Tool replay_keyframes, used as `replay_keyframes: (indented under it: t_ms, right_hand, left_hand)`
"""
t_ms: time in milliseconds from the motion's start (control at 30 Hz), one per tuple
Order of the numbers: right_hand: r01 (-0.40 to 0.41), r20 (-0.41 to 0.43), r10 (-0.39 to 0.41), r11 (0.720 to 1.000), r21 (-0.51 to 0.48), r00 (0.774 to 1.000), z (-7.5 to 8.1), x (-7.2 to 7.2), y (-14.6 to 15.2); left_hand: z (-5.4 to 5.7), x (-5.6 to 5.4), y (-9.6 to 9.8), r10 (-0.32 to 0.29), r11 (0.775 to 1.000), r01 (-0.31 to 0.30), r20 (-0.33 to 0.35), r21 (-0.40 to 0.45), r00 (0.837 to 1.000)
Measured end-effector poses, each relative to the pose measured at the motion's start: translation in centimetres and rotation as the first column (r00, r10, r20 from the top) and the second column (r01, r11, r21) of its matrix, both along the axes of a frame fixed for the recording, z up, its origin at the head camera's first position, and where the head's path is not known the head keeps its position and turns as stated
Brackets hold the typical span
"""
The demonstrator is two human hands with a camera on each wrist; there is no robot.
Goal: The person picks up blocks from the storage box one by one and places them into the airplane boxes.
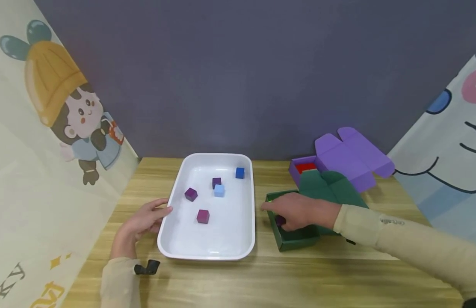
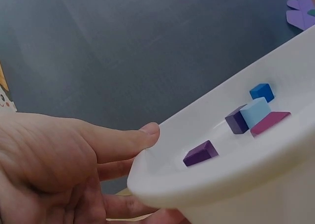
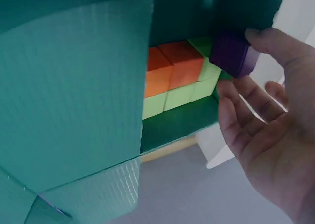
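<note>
My right hand (image 1: 295, 209) reaches into the open green box (image 1: 299, 244) and pinches a dark purple cube (image 3: 229, 54) between thumb and fingertips. In the right wrist view, orange cubes (image 3: 182, 66) and light green cubes (image 3: 179, 97) sit packed in the box beside it. My left hand (image 1: 143, 219) holds the left rim of the white tray (image 1: 226, 239), thumb over the edge and fingers underneath. Inside the tray lie a blue cube (image 1: 240, 173), a light blue cube (image 1: 219, 191), two dark purple cubes (image 1: 190, 194) and a magenta cube (image 1: 202, 216).
Behind the green box stands an open purple box (image 1: 345, 158) with red pieces (image 1: 305, 167) in it. The green lid (image 1: 334, 188) leans over toward the right, under my right forearm. A dark wall (image 1: 230, 85) closes off the back of the wooden table (image 1: 207, 284).
</note>
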State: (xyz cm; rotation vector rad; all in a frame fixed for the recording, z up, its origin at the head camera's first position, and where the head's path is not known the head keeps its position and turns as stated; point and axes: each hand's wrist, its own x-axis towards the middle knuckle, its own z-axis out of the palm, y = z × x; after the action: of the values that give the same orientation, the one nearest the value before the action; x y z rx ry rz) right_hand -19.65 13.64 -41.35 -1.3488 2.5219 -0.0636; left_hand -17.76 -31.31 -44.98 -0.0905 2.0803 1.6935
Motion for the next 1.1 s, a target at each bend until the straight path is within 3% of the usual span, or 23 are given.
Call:
replay_keyframes:
  t_ms: [200,733,1100]
  right_hand:
    - [-0.024,-0.022,0.025,0.999,0.035,0.999,-0.5,-0.4,-0.1]
    - [-0.001,0.056,0.0,1.0,0.019,0.998,-3.0,-1.2,0.1]
    - [-0.016,0.034,0.015,1.0,0.009,0.999,-3.1,-2.0,0.7]
  left_hand:
    - [0.0,0.1,0.0,0.005,1.0,-0.005,-0.003,-0.007,1.0]
    - [0.1,0.1,0.0,-0.002,1.0,0.002,-0.003,-0.024,1.0]
    - [-0.1,0.0,-0.1,0.003,1.0,-0.003,-0.006,-0.021,1.0]
